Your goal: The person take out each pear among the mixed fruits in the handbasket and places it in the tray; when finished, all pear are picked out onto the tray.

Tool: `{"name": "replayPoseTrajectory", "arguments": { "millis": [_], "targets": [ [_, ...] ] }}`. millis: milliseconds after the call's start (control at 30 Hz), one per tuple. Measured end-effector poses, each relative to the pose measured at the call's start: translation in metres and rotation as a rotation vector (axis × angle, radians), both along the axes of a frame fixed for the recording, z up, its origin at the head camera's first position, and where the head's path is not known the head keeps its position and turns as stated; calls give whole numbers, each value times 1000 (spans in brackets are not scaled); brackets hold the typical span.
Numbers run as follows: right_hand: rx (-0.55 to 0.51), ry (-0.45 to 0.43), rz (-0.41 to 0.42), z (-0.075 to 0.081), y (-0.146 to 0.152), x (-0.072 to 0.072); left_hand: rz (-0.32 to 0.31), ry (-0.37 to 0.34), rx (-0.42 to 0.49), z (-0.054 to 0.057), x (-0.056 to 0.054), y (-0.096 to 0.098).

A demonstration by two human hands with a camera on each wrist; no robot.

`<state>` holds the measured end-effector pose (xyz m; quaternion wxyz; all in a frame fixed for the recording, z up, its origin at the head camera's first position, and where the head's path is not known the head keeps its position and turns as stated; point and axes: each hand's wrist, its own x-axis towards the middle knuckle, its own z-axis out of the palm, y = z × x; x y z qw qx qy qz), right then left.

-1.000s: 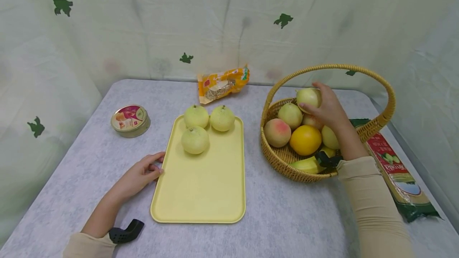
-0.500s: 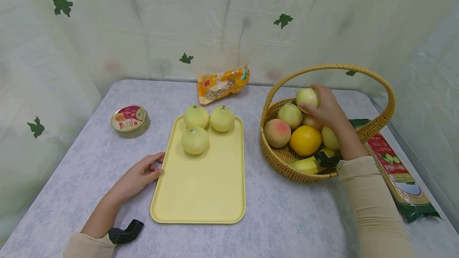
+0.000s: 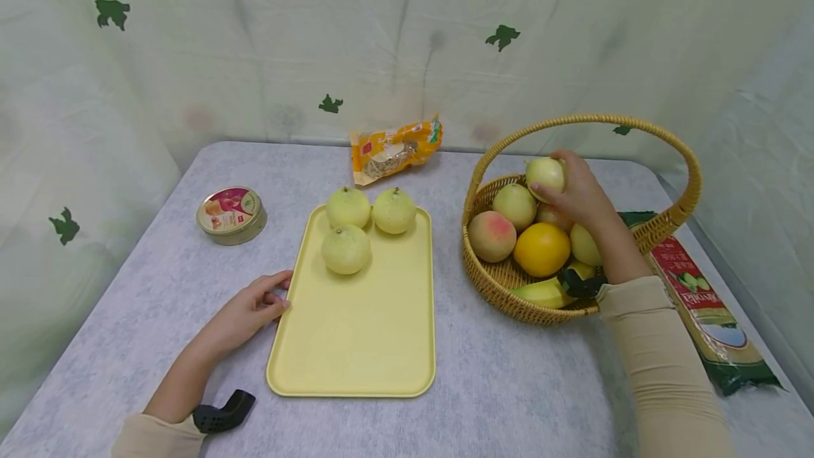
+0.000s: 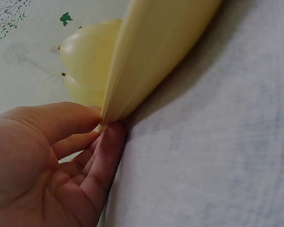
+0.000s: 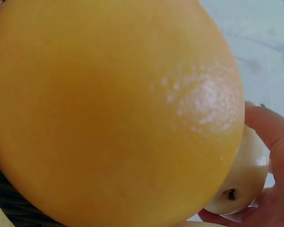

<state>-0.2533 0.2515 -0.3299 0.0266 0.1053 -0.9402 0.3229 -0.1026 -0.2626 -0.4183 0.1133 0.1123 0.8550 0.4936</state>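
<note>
My right hand (image 3: 581, 193) grips a pale yellow-green pear (image 3: 545, 177) at the back of the wicker basket (image 3: 492, 295), under its arched handle. In the right wrist view a large orange (image 5: 113, 109) covers most of that pear (image 5: 246, 175). Around it in the basket lie another pear (image 3: 515, 206), a peach (image 3: 492, 235) and a banana (image 3: 540, 294). My left hand (image 3: 244, 313) pinches the left rim of the yellow tray (image 3: 352, 338); the left wrist view shows thumb and fingers (image 4: 106, 151) on either side of that rim. Three pears (image 3: 346, 249) sit at the tray's far end.
A round tin (image 3: 231, 215) stands at the left, beyond my left hand. Behind the tray lies an orange snack bag (image 3: 396, 150). A long green and red package (image 3: 706, 309) lies right of the basket, partly behind my right sleeve (image 3: 661, 366).
The fingers of my right hand have shifted slightly on the pear. My left hand, the tray and the basket stay where they were.
</note>
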Motion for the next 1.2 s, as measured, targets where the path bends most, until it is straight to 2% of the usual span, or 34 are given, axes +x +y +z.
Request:
{"name": "replayPoseTrajectory", "arguments": {
  "millis": [533,767,1033,1200],
  "targets": [
    [-51,67,-46,0,-1,4,-2,12,2,-2,-2,-1],
    [-43,54,-56,8,-2,12,2,8,0,-2,-1,-1],
    [-43,76,-25,21,-4,30,5,10,0,-1,-1,-1],
    [-79,109,52,37,-14,58,-1,16,1,-1,-1,-1]
  ]
}}
